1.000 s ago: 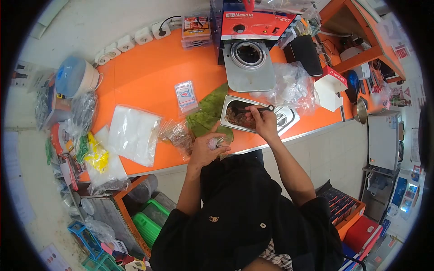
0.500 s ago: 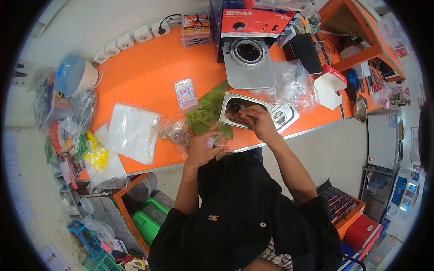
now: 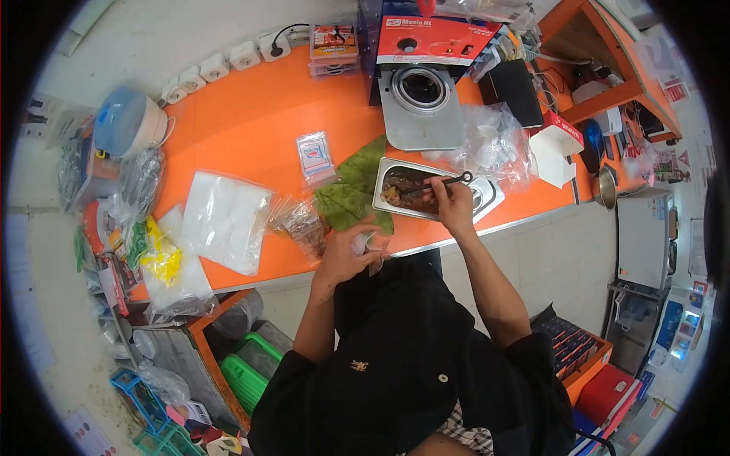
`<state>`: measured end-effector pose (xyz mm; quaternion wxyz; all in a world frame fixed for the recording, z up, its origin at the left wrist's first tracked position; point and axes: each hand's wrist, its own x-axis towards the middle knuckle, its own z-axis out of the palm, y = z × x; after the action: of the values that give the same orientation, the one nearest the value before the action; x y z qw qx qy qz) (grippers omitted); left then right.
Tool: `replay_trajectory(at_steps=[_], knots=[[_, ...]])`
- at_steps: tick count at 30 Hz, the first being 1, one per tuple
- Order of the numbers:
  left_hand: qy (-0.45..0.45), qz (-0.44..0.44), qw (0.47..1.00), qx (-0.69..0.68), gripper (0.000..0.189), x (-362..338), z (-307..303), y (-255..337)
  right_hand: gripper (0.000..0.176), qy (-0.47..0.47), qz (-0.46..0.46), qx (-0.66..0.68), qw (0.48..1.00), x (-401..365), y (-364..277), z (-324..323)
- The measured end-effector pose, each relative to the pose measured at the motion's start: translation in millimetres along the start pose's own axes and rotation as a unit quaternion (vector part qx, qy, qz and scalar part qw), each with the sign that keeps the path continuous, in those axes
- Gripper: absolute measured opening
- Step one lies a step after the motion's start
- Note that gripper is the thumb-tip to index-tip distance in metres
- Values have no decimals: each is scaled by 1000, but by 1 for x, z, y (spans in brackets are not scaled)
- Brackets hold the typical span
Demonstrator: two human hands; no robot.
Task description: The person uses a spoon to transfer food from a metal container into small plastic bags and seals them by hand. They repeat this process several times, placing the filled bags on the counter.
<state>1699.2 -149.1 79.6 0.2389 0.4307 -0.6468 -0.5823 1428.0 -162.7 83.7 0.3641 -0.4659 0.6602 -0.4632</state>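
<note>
My right hand [image 3: 455, 207] is closed round the dark handle of a spoon [image 3: 462, 178], whose far end dips into brown food [image 3: 403, 190] in a rectangular steel pan [image 3: 414, 166]. My left hand [image 3: 342, 257] grips a small clear plastic bag [image 3: 374, 245] at the table's front edge, left of the pan. Behind that hand lies a green cloth or leaf-like sheet [image 3: 357, 178], reaching the pan's left side. A steel lid [image 3: 489, 199] rests right of the pan, partly hidden by my right hand. What the small bag contains cannot be made out.
A red-fronted sealing machine [image 3: 418, 91] stands behind the pan. Crumpled clear plastic [image 3: 494, 137] and a white-and-red box [image 3: 553, 152] lie to the right. Leftward are small filled packets [image 3: 300, 224], a stack of clear bags [image 3: 224, 220] and a pack of sachets [image 3: 315, 157].
My right hand has shifted right and risen slightly in the pan, so the spoon's handle now shows pointing right. My left hand stays nearly in place with the small bag.
</note>
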Motion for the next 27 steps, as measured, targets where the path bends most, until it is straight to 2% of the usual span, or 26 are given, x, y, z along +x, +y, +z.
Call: replay_trajectory(at_steps=[1,2,4,5,8,10,11,13,14,16,20,25,27], knots=[[-1,-46,999,-26,51,2,-1,-4,29,3,24,12,1000,-2,0,0],[-3,-43,999,-24,51,3,-1,-6,31,7,48,23,999,-2,1,-2],[71,11,996,-59,54,6,-2,6,32,44,50,54,996,-2,3,-4],[71,11,996,-59,54,8,-2,6,32,78,55,86,992,-3,5,-4],[106,61,990,-70,55,17,-8,10,32,97,69,148,982,-3,15,-9],[99,9,989,-113,59,22,-11,22,37,103,81,168,977,-4,20,-16],[98,11,989,-113,59,27,-11,21,38,114,88,180,973,-3,23,-20],[115,54,991,36,62,38,-12,22,39,126,79,181,972,-2,16,-28],[114,56,991,37,62,42,-11,23,39,128,78,181,972,-3,12,-33],[161,131,969,135,59,52,-6,42,36,123,49,209,969,-2,-1,-43],[157,130,965,167,61,69,8,58,35,129,41,220,966,0,-33,-59],[193,147,953,180,58,82,24,69,34,135,34,218,966,-4,-64,-61],[201,156,951,175,59,84,29,72,31,129,-14,173,976,-6,-71,-56]])
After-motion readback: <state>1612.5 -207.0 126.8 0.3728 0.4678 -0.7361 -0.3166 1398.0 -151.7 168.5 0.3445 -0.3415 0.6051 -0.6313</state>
